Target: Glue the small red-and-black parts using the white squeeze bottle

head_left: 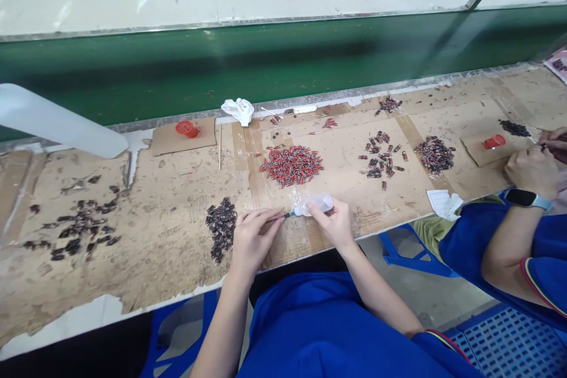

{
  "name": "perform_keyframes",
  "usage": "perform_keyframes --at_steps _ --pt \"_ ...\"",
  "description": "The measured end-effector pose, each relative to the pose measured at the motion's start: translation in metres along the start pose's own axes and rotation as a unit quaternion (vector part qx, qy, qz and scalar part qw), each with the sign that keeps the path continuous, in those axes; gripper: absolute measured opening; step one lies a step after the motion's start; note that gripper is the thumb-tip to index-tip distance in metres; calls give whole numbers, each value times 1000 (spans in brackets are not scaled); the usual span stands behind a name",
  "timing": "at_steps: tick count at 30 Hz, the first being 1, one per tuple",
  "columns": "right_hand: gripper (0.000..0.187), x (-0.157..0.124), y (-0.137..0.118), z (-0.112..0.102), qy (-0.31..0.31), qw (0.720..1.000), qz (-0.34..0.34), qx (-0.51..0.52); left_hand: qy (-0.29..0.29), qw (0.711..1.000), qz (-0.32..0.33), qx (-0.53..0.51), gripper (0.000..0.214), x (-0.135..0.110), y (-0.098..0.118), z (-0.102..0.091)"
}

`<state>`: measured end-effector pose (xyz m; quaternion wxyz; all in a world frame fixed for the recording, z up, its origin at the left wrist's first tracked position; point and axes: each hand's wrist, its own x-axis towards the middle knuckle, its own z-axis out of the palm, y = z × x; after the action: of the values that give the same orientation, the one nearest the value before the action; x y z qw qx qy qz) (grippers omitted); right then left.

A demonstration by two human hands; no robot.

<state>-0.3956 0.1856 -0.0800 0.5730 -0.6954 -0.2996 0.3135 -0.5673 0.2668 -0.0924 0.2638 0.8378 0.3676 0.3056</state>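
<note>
My left hand (253,239) rests at the near edge of the cardboard-covered bench (168,230), fingers pinched on a small thin part whose tip points right. My right hand (334,221) grips a small clear squeeze bottle (315,205) whose blue nozzle touches that part's tip. Just left of my left hand lies a pile of small dark parts (220,227). A heap of red-and-grey parts (291,164) lies beyond both hands.
A co-worker's hands (534,162) with a smartwatch work at the right, near a red cap (494,141) and more dark piles (436,153). Another red cap (186,128), a wooden stick (220,146), a crumpled white tissue (238,110) and a green conveyor belt (266,65) lie behind.
</note>
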Motion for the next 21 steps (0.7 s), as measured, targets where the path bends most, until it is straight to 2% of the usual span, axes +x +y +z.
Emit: perform_keyframes --at_steps 7,12,14,16,18,20,21 --pt "27 1 -3 0 29 999 16 36 -17 1000 1 1 12 0 -1 0" --pt "36 3 -6 -9 54 997 18 45 -24 999 15 15 20 3 -2 2" --pt "38 3 -8 -13 41 998 11 -39 -20 1000 9 12 21 3 -2 2" --pt "34 3 -13 -16 42 984 -19 -171 -19 1000 0 -12 22 1 -2 -1" --pt "31 4 -18 -16 78 950 -82 -290 -12 999 -17 -41 21 0 -3 -4" --pt "26 8 -25 -11 102 917 -159 -352 5 997 -36 -61 20 -3 -2 -8" --pt "21 11 -28 -7 93 906 -190 -366 14 997 -46 -68 19 -4 -1 -10"
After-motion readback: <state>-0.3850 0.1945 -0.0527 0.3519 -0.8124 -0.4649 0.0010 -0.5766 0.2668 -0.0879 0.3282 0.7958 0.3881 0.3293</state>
